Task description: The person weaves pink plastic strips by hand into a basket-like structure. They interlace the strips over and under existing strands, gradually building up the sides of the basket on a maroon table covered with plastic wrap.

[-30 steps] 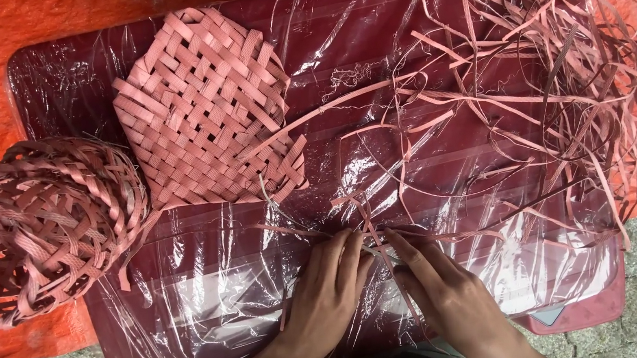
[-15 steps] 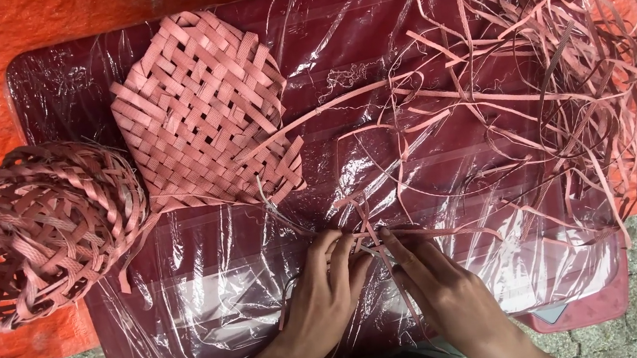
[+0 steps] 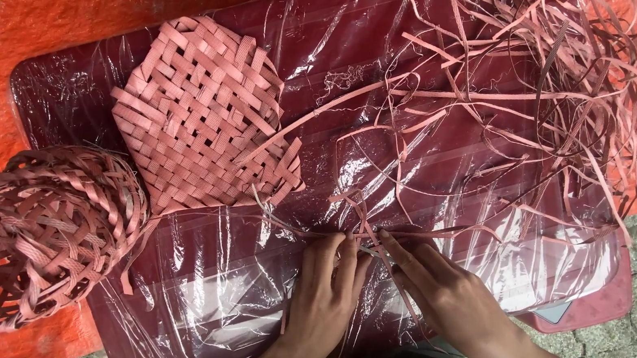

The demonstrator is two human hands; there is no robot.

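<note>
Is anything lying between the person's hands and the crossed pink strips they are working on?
Nothing visible does. The left hand and right hand already have their fingers on the crossed pink strips at the table's near edge; the woven mat and loose strip pile lie farther away.

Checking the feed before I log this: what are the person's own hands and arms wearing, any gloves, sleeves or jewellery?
Nothing shows on them. The left hand and right hand are bare, with no gloves, rings or bracelets in view. Both forearms are uncovered as far as the bottom edge of the picture, with no sleeve or watch showing. Fingernails are short and unpainted as far as can be told.
</note>
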